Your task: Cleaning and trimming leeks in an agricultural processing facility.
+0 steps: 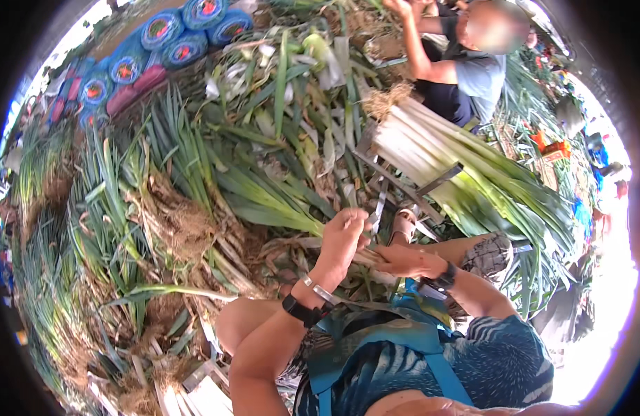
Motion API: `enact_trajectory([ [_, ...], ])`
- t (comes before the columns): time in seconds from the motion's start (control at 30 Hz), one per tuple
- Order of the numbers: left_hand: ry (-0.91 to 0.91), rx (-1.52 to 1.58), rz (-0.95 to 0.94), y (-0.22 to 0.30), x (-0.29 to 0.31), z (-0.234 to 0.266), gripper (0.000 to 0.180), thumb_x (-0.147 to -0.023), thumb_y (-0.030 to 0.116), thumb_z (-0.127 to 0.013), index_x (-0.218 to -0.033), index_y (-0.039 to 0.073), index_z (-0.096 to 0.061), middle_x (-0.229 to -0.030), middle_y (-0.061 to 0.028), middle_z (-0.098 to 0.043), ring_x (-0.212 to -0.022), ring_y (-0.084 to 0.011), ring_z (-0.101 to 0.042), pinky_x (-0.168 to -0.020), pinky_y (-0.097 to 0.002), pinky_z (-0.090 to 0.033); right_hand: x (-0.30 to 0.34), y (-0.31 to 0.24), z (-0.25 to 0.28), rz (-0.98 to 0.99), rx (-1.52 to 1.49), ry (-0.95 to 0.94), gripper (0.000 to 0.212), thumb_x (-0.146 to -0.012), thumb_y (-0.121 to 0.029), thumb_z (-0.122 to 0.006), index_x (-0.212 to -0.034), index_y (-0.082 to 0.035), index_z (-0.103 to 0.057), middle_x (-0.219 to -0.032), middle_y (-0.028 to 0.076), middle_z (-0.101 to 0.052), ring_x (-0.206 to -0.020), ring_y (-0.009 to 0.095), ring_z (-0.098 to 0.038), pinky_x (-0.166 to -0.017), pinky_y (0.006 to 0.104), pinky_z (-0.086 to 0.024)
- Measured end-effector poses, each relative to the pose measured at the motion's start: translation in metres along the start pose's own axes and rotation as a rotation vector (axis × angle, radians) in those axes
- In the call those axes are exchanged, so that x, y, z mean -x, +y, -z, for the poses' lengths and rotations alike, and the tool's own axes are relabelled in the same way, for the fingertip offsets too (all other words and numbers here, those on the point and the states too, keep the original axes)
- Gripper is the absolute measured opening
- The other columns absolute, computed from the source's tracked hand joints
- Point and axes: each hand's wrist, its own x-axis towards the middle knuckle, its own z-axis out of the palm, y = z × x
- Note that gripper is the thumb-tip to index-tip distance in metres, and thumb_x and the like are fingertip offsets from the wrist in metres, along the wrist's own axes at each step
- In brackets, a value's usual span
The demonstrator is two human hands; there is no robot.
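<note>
My left hand is closed, its fingers curled in front of my body. Whatever it may grip is too small or hidden to make out. Just to its right, my right hand is wrapped around the pale end of a leek, which runs toward my left wrist. Green leek leaves fan out to the left behind my left hand. Beyond my hands, a large bundle of trimmed leeks, white stalks and green tops, lies across a dark metal stand.
Untrimmed leeks with soil-covered roots are heaped on the left. Leaf scraps litter the ground ahead. Blue rolled bundles are stacked at the far left. Another person sits at the far right, beyond the bundle.
</note>
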Motion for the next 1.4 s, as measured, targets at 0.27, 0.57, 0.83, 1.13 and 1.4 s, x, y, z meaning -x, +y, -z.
enact_trajectory([
  [0.27,-0.286,-0.166,0.552,-0.047,0.007,-0.004,0.049,-0.092,0.05,-0.053,-0.107,0.003,-0.057,-0.093,-0.0064,-0.062,-0.069,-0.0155,-0.063,-0.056,-0.0269,-0.052,0.185,0.006,0.038,-0.367,-0.762,-0.181,0.024,-0.096,-0.026,-0.053,-0.108,-0.005,-0.051,-0.072,-0.003,-0.049,-0.057,0.005,-0.045,-0.048,0.0194,-0.04],
  [0.57,-0.212,0.574,0.548,-0.087,-0.001,-0.049,0.03,-0.09,0.027,-0.061,-0.109,0.006,-0.054,-0.105,-0.0104,-0.062,-0.092,-0.023,-0.062,-0.076,-0.0386,-0.052,0.299,-0.047,0.058,-0.514,-0.252,-0.043,0.045,-0.088,-0.036,-0.062,-0.123,-0.008,-0.054,-0.07,0.005,-0.06,-0.061,0.012,-0.058,-0.056,0.0282,-0.047],
  [0.83,-0.45,0.612,0.23,-0.047,-0.004,-0.106,0.029,-0.09,0.015,-0.06,-0.115,0.004,-0.052,-0.111,-0.0105,-0.06,-0.104,-0.0235,-0.059,-0.092,-0.0407,-0.048,0.338,-0.024,0.06,-0.527,-0.202,0.221,0.041,-0.078,-0.03,-0.07,-0.109,-0.005,-0.063,-0.073,0.007,-0.065,-0.064,0.014,-0.062,-0.06,0.0299,-0.049],
  [1.13,0.105,0.472,-0.192,0.019,-0.046,-0.034,0.026,-0.083,0.012,-0.066,-0.106,0.005,-0.059,-0.098,-0.0059,-0.064,-0.087,-0.0173,-0.063,-0.073,-0.0302,-0.054,0.17,-0.017,0.026,-0.157,-0.082,0.404,0.037,-0.086,-0.032,-0.06,-0.109,-0.004,-0.054,-0.075,0.017,-0.064,-0.069,0.032,-0.064,-0.064,0.0418,-0.048],
  [1.4,0.676,0.408,0.007,-0.053,-0.094,0.064,0.02,-0.084,0.006,-0.054,-0.103,0.01,-0.057,-0.094,-0.0053,-0.06,-0.076,-0.0194,-0.059,-0.059,-0.032,-0.045,0.068,0.006,-0.04,-0.097,-0.11,0.287,0.047,-0.086,-0.043,-0.055,-0.108,-0.002,-0.053,-0.089,0.027,-0.063,-0.085,0.041,-0.062,-0.075,0.0475,-0.047],
])
